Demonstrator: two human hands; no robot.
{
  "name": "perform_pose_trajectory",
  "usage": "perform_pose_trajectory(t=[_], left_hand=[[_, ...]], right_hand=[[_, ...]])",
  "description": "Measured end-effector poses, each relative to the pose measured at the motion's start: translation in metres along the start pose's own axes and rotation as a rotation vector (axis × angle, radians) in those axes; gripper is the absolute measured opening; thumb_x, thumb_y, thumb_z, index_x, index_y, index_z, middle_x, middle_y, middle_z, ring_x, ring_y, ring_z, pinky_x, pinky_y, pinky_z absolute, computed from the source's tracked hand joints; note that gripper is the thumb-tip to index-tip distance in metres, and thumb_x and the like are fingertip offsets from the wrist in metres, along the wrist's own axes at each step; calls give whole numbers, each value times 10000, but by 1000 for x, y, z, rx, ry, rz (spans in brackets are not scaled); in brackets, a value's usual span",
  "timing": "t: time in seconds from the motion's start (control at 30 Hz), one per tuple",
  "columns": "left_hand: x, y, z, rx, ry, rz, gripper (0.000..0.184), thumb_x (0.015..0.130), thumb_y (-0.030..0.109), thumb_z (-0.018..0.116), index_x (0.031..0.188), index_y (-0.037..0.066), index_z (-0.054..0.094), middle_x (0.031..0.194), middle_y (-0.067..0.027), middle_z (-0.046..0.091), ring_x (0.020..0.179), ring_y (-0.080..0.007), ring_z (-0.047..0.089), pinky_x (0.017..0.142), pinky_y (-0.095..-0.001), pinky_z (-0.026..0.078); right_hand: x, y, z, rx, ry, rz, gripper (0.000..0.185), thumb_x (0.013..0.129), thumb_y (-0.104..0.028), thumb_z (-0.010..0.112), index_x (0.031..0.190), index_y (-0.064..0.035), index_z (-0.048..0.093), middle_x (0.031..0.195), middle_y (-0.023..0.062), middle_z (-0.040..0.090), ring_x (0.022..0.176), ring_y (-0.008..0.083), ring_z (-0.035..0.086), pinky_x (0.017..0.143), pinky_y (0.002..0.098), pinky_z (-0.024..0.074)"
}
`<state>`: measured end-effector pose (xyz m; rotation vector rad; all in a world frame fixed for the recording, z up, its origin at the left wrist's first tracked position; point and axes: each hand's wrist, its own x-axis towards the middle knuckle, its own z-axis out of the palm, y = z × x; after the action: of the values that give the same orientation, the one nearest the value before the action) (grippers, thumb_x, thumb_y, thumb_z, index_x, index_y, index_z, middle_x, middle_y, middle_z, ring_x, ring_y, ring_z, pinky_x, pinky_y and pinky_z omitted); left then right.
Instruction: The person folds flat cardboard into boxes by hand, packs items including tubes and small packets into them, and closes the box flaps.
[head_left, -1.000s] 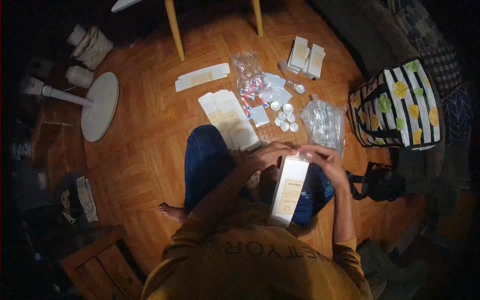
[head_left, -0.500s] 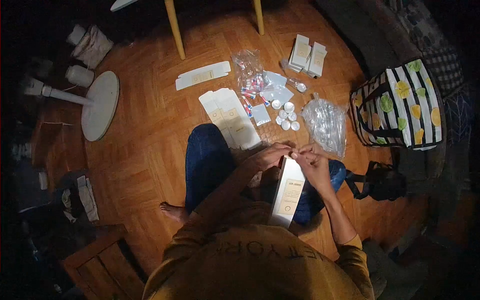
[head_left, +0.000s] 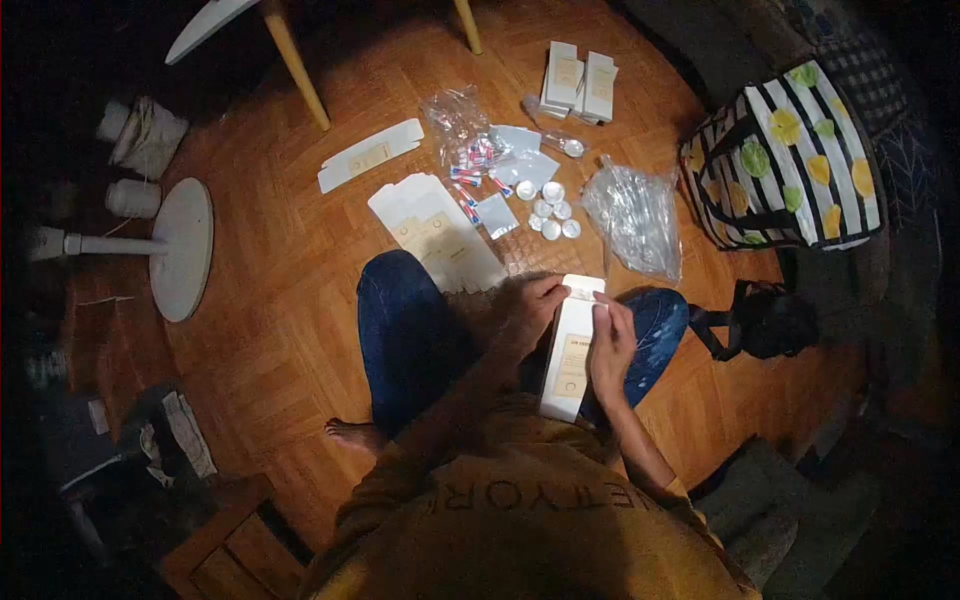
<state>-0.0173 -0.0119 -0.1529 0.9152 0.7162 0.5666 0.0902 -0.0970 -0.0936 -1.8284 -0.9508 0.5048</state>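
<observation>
A slim white carton (head_left: 566, 385) with a beige printed label lies over my lap, its far end pointing away from me. The end flap (head_left: 585, 284) sticks out past the fingers. My left hand (head_left: 532, 315) is closed on the carton's far left corner, the fingertips at the flap's base. Along the right edge, my right hand (head_left: 612, 350) grips the same carton, with thumb and fingers near the flap. Beyond my knees, unfolded flat cartons (head_left: 452, 256) lie on the floor beside several small round silver-coloured tins (head_left: 551, 192) and small red, white and blue tubes (head_left: 466, 196).
Assembled white cartons (head_left: 598, 88) are stacked at the back. A clear plastic bag (head_left: 635, 222) lies right of the tins. A striped fruit-print tote (head_left: 785, 155) and a black bag (head_left: 770, 320) are at the right. A round white stand base (head_left: 185, 250) stands left.
The carton's end flap now shows, extended outward; before, fingers covered that end. My right hand has slid down along the right edge. The whole view has shifted slightly.
</observation>
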Motion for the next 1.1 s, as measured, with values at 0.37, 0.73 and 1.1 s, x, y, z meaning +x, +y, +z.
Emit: perform_pose_trajectory(t=[0.37, 0.73, 1.1], left_hand=[[-1, 9, 10, 241, -28, 127, 285, 899, 220, 527, 1005, -26, 624, 833, -24, 637, 744, -65, 562, 678, -212, 457], [12, 33, 4, 102, -135, -129, 314, 892, 233, 545, 1084, -11, 590, 938, -63, 639, 811, -96, 590, 720, -239, 476], [-10, 47, 22, -123, -195, -68, 260, 846, 160, 602, 1029, -18, 550, 968, -97, 612, 879, -137, 585, 766, -248, 467]], right_hand=[[32, 51, -14, 548, -157, 437, 153, 766, -24, 670, 903, 13, 613, 830, 73, 650, 725, 90, 594, 635, 217, 469], [53, 19, -35, 230, -412, 334, 180, 749, -87, 697, 910, -17, 655, 750, 25, 638, 670, 80, 576, 633, 193, 447], [83, 0, -43, 257, -590, 632, 192, 777, -161, 665, 893, -8, 674, 769, 66, 656, 645, 108, 605, 578, 236, 518]])
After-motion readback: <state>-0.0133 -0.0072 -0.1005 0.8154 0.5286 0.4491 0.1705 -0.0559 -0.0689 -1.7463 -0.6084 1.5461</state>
